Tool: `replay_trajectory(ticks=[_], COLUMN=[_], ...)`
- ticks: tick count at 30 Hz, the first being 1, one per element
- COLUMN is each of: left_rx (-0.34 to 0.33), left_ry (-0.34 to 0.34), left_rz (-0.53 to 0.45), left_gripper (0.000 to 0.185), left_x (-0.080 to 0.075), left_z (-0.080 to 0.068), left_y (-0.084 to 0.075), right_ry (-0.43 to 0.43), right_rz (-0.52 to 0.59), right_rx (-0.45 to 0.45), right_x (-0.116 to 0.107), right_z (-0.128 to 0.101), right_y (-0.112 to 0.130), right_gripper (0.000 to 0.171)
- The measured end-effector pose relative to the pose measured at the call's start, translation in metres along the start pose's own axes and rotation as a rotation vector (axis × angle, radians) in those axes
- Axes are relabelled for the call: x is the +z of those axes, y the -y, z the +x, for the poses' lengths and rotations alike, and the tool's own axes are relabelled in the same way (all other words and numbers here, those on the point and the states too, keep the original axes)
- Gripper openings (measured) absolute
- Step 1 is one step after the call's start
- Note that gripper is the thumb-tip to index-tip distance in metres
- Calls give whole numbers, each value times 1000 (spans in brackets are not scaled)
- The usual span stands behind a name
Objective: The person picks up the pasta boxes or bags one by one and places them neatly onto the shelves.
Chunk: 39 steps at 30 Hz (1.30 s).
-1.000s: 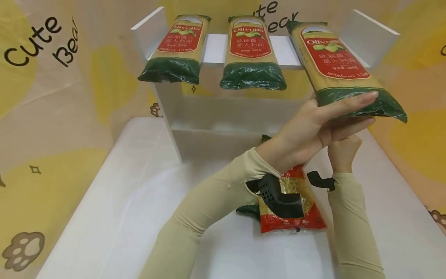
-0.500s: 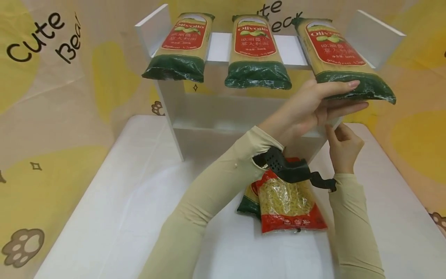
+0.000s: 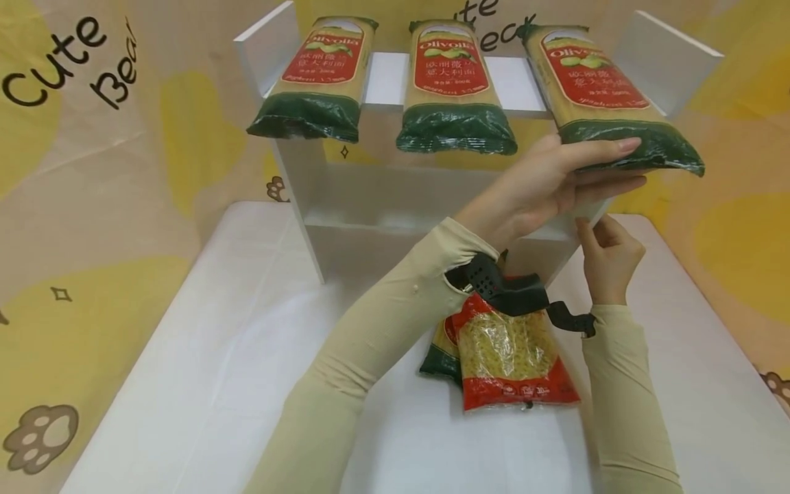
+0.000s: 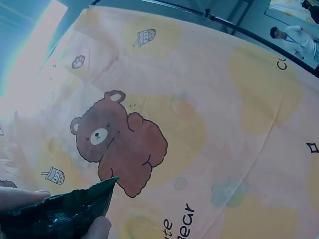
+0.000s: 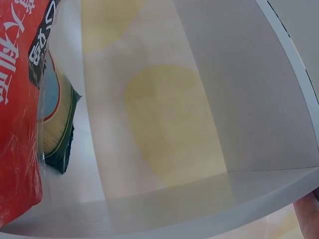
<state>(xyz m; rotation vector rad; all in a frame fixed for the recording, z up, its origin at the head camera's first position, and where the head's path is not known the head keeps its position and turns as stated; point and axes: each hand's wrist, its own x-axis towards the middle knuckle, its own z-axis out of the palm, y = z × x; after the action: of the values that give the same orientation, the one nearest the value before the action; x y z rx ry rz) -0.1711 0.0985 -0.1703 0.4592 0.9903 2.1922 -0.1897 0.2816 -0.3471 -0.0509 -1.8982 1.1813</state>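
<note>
In the head view, my left grip [image 3: 552, 182] is closed on the right pack [image 3: 599, 86] at the upper right of the frame, thumb over its green end, fingers underneath. That pack lies slantwise atop the shelf [image 3: 385, 79], its near end jutting past the front edge. The left pack [image 3: 324, 79] and middle pack [image 3: 453, 86] lie up there too, with nothing holding them. Lower, right of centre, my right grip [image 3: 612, 261] is curled at the shelf's side edge and seems to pinch it. I judge two packs placed and the third nearly so, lacking only straightening and release. The red bag [image 3: 512, 350] and the bottom pack [image 3: 441, 360] partly under it lie on the surface [image 3: 247, 357], untouched.

In the left wrist view, my thumb and a finger flank the green end at the lower left.

In the right wrist view, the red bag fills the left edge; one fingertip [image 5: 308, 214] shows at the lower right, against the shelf.
</note>
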Motion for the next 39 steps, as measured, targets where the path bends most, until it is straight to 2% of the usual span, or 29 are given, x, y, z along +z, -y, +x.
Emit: replay_trajectory(ticks=[12, 16, 21, 26, 32, 36, 39], left_rx=[-4, 7, -18, 14, 104, 131, 110], left_ry=[16, 74, 147, 168, 150, 63, -33], left_rz=[33, 70, 192, 285, 395, 477, 492], left_gripper=[33, 32, 30, 41, 37, 34, 33], left_x=[-5, -10, -22, -42, -76, -100, -122], left_z=[-3, -7, -22, -51, -88, -106, -114], left_y=[1, 2, 4, 11, 33, 53, 69], right_ry=[5, 7, -11, -5, 8, 4, 8], right_rz=[12, -1, -36, 4, -15, -23, -14], right_rx=[23, 29, 11, 17, 75, 95, 103], right_x=[2, 3, 3, 3, 3, 1, -1], right_z=[-1, -2, -2, -1, -1, 0, 1], right_y=[-1, -3, -5, -5, -4, -3, -2], right_gripper=[20, 21, 24, 15, 22, 21, 20])
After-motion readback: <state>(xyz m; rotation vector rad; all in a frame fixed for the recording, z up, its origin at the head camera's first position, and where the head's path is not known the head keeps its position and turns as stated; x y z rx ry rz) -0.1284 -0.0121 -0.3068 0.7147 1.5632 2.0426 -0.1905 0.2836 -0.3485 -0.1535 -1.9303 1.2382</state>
